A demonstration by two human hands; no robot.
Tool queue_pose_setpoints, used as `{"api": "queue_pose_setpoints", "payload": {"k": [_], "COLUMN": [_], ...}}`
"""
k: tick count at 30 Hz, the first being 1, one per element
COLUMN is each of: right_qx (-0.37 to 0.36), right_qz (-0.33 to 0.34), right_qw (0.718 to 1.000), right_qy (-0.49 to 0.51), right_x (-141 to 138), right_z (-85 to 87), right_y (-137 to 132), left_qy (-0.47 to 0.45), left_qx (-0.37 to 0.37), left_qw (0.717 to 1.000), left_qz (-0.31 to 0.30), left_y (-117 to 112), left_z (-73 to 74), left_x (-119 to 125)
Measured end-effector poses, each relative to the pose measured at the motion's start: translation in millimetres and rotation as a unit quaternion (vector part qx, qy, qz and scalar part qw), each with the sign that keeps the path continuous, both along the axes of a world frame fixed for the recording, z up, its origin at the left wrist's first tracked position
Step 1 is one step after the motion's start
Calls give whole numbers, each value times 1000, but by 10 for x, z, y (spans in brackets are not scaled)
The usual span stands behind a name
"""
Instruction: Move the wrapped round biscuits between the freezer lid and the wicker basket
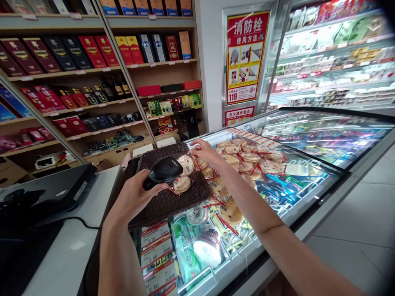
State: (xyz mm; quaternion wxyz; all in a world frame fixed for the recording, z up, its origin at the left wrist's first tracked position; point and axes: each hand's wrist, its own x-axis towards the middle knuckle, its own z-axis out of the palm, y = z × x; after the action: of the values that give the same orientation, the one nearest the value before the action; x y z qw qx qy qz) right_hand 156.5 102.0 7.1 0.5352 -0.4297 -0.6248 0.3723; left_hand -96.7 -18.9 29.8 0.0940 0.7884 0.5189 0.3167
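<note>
My left hand (131, 196) is closed round a black handheld barcode scanner (166, 169), its head over the dark woven basket (160, 205). With finger and thumb, my right hand (204, 151) pinches the wrapper edge of a round, clear-wrapped pastry (186, 165) beside the scanner head; a label shows on it. Another wrapped pastry (182, 184) lies in the basket below. To the right, several similar packets with red wrapper edges form a pile (231, 185) on the glass freezer lid. My right forearm hides part of that pile.
The glass-topped chest freezer (311, 135) holds ice cream packs and tubs. Left stands a white counter (77, 242) with a dark device (61, 191) and a cable. Shelves of boxes and bottles (101, 92) line the back, beside a red wall poster (247, 57) and a lit fridge (333, 57).
</note>
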Motion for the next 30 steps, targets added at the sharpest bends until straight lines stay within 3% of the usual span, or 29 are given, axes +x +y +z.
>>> {"api": "queue_pose_setpoints", "payload": {"k": [10,23,30], "right_qx": [8,-42,-57], "right_qz": [28,33,31], "right_qw": [999,997,996], "right_qy": [23,57,65], "right_x": [-66,-148,-140], "right_z": [-168,-92,-95], "right_y": [162,32,51], "left_qy": [32,50,58], "left_qx": [-12,-71,-75], "left_qw": [999,996,994], "left_qz": [24,15,46], "left_y": [-17,-72,-97], "left_z": [-18,-4,-9], "left_x": [-13,-123,-226]}}
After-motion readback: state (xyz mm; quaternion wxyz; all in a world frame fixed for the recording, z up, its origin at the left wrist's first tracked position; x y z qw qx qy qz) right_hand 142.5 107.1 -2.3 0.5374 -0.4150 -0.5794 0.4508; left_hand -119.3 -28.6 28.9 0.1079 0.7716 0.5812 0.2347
